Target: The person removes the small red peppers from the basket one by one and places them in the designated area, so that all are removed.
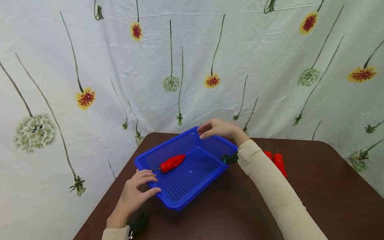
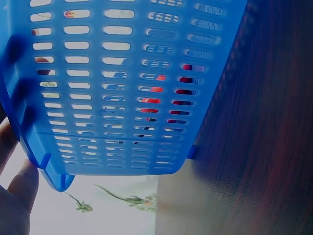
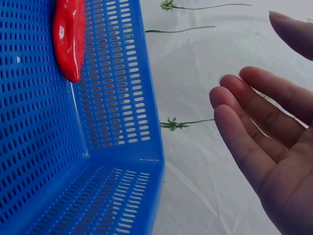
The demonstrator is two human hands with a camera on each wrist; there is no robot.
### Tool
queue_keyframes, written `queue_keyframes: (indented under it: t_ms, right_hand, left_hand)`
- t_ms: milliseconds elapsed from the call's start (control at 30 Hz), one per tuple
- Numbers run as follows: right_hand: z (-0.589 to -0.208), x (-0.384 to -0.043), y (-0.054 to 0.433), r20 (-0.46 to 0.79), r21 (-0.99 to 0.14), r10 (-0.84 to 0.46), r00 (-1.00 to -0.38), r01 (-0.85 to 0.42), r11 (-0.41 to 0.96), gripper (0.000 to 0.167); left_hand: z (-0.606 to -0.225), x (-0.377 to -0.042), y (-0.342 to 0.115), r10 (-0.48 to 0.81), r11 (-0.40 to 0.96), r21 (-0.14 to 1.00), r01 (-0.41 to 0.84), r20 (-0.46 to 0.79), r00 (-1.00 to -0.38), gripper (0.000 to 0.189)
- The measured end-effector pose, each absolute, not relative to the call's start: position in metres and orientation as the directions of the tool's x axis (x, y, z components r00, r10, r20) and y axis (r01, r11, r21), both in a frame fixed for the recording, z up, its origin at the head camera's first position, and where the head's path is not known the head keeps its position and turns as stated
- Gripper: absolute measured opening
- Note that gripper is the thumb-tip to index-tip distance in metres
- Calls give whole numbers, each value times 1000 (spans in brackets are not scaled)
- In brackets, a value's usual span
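A blue slotted plastic basket (image 1: 192, 171) stands at an angle at the table's far side. One glossy red pepper (image 1: 172, 163) with a thin green stem lies inside, along its far long wall; the right wrist view shows its pointed tip. My left hand (image 1: 136, 191) grips the basket's near-left end, fingers over the rim and thumb on the rim nearer me. Over the far right corner is my right hand (image 1: 220, 129), its loosely bent fingers holding nothing. In the right wrist view that hand (image 3: 274, 132) is apart from the basket.
More red peppers (image 1: 279, 164) lie on the dark brown table (image 1: 318, 186) right of the basket, partly hidden by my right sleeve. A white cloth (image 1: 192, 66) with printed flowers hangs behind the table and along its left side.
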State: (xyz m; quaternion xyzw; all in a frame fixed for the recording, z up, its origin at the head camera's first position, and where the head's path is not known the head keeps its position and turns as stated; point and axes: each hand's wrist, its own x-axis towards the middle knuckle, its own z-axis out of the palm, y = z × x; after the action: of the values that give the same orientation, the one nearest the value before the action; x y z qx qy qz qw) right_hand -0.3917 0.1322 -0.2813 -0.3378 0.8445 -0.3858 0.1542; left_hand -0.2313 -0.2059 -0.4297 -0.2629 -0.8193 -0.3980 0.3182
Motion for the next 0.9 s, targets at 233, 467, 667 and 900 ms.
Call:
queue_keyframes:
  t_ms: [233,467,667,900]
  right_hand:
    - [-292,-401,108,-39,-757,-720,-692,-450,474,50]
    - [-304,-407,92,-53,-771,-714,-698,-426,473,51]
    - [-312,-411,79,-67,-786,-700,-711,-395,476,50]
    - [-319,-411,59,-100,-768,-711,-696,-400,500,56]
  left_hand:
    - [-433,-232,-208,186,522,465,715,756,-628,33]
    - [-433,-232,-207,199,521,454,723,759,-620,33]
    - [-431,-232,-206,201,509,457,729,760,-618,34]
    - [-430,-230,-206,195,522,455,721,760,-621,33]
